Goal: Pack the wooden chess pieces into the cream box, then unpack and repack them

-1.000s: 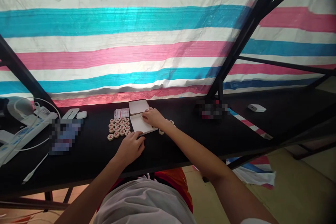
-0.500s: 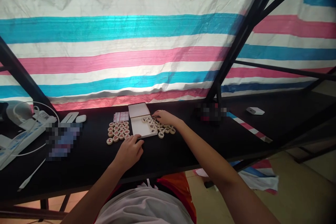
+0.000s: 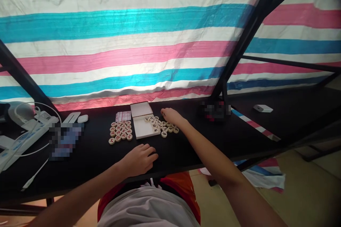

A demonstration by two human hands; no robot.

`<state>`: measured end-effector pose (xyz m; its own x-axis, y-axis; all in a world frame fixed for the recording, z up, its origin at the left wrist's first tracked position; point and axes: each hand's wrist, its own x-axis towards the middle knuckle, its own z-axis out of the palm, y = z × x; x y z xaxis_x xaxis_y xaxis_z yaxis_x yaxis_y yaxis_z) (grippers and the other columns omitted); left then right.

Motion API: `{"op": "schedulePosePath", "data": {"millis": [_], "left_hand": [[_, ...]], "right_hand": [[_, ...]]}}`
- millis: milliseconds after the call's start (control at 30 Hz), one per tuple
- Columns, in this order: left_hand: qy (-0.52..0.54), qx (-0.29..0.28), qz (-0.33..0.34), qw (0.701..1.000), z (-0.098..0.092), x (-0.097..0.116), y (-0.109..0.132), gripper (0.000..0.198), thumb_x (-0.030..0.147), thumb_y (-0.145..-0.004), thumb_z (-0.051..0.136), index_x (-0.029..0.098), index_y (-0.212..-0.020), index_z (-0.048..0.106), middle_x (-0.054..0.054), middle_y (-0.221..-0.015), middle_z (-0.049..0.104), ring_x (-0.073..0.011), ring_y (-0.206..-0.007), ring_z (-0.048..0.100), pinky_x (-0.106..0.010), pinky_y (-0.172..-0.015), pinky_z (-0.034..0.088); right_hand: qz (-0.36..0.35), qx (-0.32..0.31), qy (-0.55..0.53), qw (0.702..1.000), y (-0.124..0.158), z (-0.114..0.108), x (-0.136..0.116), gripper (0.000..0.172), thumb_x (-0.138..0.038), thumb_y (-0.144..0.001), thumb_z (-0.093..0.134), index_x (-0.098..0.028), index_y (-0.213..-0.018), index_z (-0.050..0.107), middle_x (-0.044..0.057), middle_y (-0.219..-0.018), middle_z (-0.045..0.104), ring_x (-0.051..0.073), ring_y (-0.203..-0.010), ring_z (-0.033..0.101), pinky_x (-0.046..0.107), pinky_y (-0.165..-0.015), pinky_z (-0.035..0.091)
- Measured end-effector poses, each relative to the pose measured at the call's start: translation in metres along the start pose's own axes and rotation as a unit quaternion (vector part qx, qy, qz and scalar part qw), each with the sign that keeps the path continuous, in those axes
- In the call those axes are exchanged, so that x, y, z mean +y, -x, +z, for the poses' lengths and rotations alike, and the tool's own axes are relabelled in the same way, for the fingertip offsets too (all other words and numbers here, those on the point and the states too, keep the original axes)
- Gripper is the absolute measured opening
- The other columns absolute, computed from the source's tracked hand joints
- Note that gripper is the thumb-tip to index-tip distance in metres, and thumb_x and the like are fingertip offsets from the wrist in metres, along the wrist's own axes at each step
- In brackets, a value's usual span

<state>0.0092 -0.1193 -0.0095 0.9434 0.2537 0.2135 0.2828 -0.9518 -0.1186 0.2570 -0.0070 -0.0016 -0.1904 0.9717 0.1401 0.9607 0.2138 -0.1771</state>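
My right hand (image 3: 172, 115) is pinched on a round Chinese chess piece (image 3: 163, 112) just behind the loose black-lettered pieces (image 3: 169, 128). Those pieces lie in a cluster at the right of an open white box (image 3: 141, 128), and several also rest inside its right side or over its edge. The box's lid (image 3: 141, 109) is folded back behind it. In front of the box, my left hand (image 3: 143, 158) rests over the black table with loosely bent fingers and nothing visible in it. Red-lettered pieces (image 3: 118, 133) stand in neat rows left of the box.
A red-and-white printed card (image 3: 123, 116) lies behind the red pieces. Further left are a white earbud case (image 3: 82, 118), a power strip (image 3: 32, 142) and a white cable (image 3: 34, 177). A white charger (image 3: 263, 108) sits far right. Striped sheeting (image 3: 128, 53) hangs behind the table (image 3: 87, 170).
My left hand has left the box's front edge and moved toward me and right. My right hand has moved slightly right, away from the box, with a piece in its fingers.
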Motion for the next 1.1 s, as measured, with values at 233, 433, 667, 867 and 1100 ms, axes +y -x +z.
{"op": "schedulePosePath", "data": {"millis": [233,433,667,867,1100], "left_hand": [[-0.069,-0.003,0.129,0.989,-0.001,-0.014,-0.020,0.015,0.025,-0.088,0.050,0.018,-0.097,0.059,-0.006,-0.087,0.061,-0.0164,-0.068,0.053,-0.030,-0.059,0.041],[-0.061,-0.015,0.078,0.995,0.005,-0.018,-0.019,0.016,0.023,-0.089,0.045,0.017,-0.094,0.059,-0.005,-0.081,0.061,-0.0160,-0.069,0.055,-0.029,-0.060,0.043],[-0.055,0.018,0.041,0.998,0.003,-0.028,-0.015,0.019,0.020,-0.091,0.043,0.016,-0.103,0.057,-0.006,-0.097,0.061,-0.0134,-0.069,0.060,-0.027,-0.063,0.048],[-0.082,-0.011,0.004,0.997,0.002,-0.024,-0.015,0.019,0.020,-0.091,0.041,0.015,-0.103,0.056,-0.008,-0.102,0.061,-0.0138,-0.068,0.063,-0.026,-0.059,0.049],[-0.138,-0.019,-0.076,0.987,0.000,-0.020,-0.015,0.024,0.020,-0.088,0.045,0.016,-0.110,0.053,-0.011,-0.111,0.058,-0.0174,-0.075,0.064,-0.026,-0.055,0.047]], "right_hand": [[-0.162,0.034,-0.081,0.983,0.018,-0.005,-0.056,0.017,-0.023,-0.083,0.058,-0.020,-0.098,0.065,0.005,-0.089,0.068,0.018,-0.090,0.059,0.025,-0.080,0.041],[-0.187,0.074,-0.133,0.971,0.007,0.010,-0.045,0.019,-0.028,-0.084,0.059,-0.021,-0.098,0.070,0.008,-0.114,0.065,0.019,-0.105,0.056,0.030,-0.095,0.039],[-0.108,0.054,-0.172,0.978,0.005,0.014,0.007,0.052,0.001,-0.078,0.037,-0.022,-0.115,0.066,0.004,-0.122,0.062,0.017,-0.111,0.055,0.031,-0.099,0.040],[-0.067,0.000,-0.105,0.992,-0.001,0.024,0.002,0.036,-0.013,-0.084,0.045,-0.019,-0.112,0.068,0.007,-0.115,0.066,0.021,-0.106,0.059,0.028,-0.096,0.041],[0.012,0.047,-0.111,0.993,0.001,0.015,0.001,0.018,-0.027,-0.082,0.061,-0.019,-0.096,0.070,0.007,-0.095,0.069,0.019,-0.088,0.061,0.026,-0.077,0.044]]}}
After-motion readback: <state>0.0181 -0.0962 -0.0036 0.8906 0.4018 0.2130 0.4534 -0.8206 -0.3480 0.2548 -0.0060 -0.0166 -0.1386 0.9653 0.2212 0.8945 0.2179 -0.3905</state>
